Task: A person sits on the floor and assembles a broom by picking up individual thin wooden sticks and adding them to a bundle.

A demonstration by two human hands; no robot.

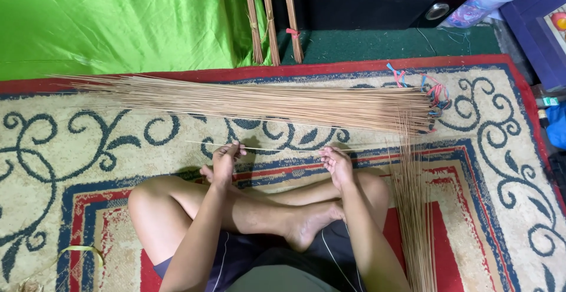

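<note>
Left hand [225, 161] and right hand [336, 163]: fingers pinched on single thin stick [277, 149], held level above rug [519, 168], just before stick pile [265, 100]. Risk: stick likely snaps if bent hard; may slip into second stick bundle [413, 209] at right knee.

I see the stick pile [253, 100] lying on the rug [501, 168] at twelve o'clock from my hands, smaller stick bundle [413, 221] at three.
</note>
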